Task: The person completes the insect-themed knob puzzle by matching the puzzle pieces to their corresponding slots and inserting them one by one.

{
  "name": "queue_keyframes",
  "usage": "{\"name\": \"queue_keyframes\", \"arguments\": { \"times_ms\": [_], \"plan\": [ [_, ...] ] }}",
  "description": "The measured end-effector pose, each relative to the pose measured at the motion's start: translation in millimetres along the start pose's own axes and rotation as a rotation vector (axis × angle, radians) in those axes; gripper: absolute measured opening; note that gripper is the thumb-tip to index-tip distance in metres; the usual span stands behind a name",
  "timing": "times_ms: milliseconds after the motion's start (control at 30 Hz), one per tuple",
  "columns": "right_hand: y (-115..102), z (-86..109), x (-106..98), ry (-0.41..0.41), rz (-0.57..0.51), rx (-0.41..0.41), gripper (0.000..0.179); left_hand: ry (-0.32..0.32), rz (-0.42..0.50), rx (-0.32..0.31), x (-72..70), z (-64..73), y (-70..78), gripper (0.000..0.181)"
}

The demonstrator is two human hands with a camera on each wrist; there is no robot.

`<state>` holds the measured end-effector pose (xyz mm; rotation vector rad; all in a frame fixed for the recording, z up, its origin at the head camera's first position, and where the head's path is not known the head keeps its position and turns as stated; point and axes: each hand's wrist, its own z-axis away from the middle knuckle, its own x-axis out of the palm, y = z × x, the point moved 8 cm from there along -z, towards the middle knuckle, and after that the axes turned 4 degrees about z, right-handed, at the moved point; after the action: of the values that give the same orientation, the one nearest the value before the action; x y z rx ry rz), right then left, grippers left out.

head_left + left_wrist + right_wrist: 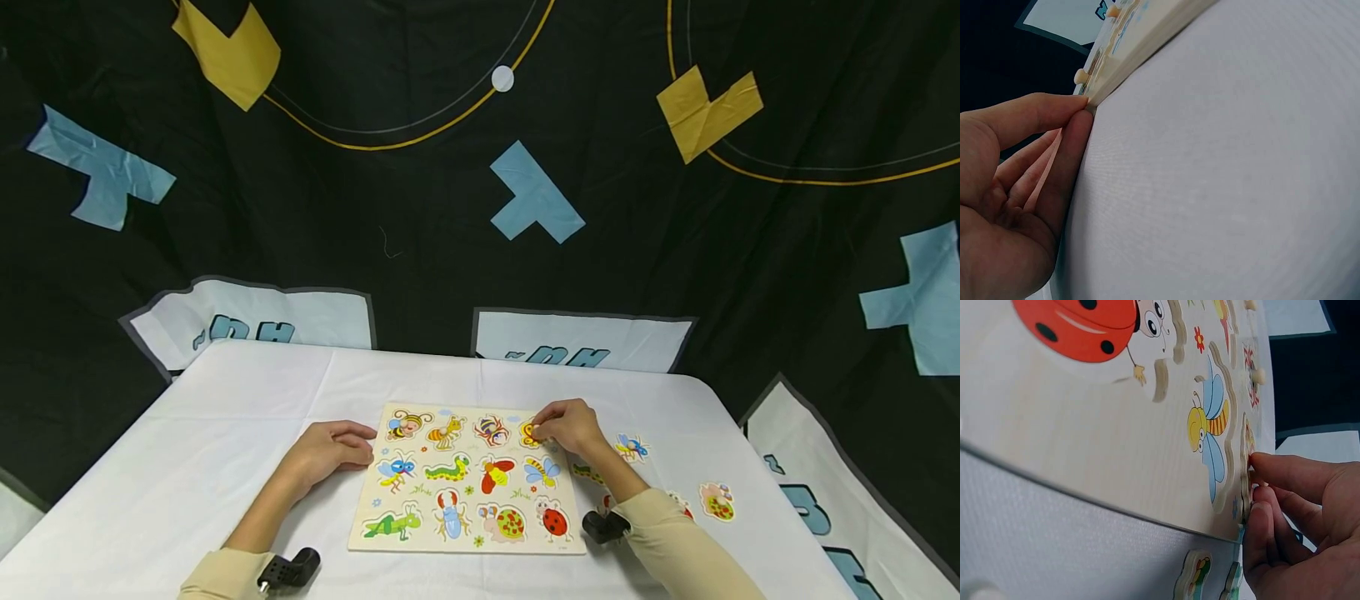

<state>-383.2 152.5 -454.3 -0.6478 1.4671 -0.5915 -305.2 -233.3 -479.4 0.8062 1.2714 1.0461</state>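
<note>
A wooden insect puzzle board (416,543) lies flat on the white table. At its left edge is my left hand (326,454); the left wrist view shows the thumb and forefinger pinching the board's edge (1141,59). My right hand (573,427) is over the upper right corner, where it pinches a butterfly piece (527,435) by its knob. The piece (1245,494) lies at its recess; whether it is fully seated I cannot tell. Wooden knobs (1080,76) stick up from pieces in the top row. In the right wrist view, the wasp recess (1215,425) and ladybug recess (1094,328) hold no pieces.
Loose pieces lie right of the board: a mosquito (632,447), a snail (717,502), a caterpillar (587,473) and a ladybug (681,502), partly hidden by the right arm. A black cloth with blue and yellow shapes hangs behind the table (255,392).
</note>
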Motion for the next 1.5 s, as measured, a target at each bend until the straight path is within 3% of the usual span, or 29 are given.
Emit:
{"name": "queue_keyframes", "arguments": {
  "times_ms": [1033,1500],
  "plan": [
    [3,-0.7,1,-0.041,-0.018,0.045,0.011,-0.005,0.008,-0.022,0.2,1.1,-0.2,0.042],
    [13,-0.5,-28,-0.033,-0.017,0.038,0.019,-0.006,0.001,-0.026,0.4,0.8,1.1,0.043]
  ]
}}
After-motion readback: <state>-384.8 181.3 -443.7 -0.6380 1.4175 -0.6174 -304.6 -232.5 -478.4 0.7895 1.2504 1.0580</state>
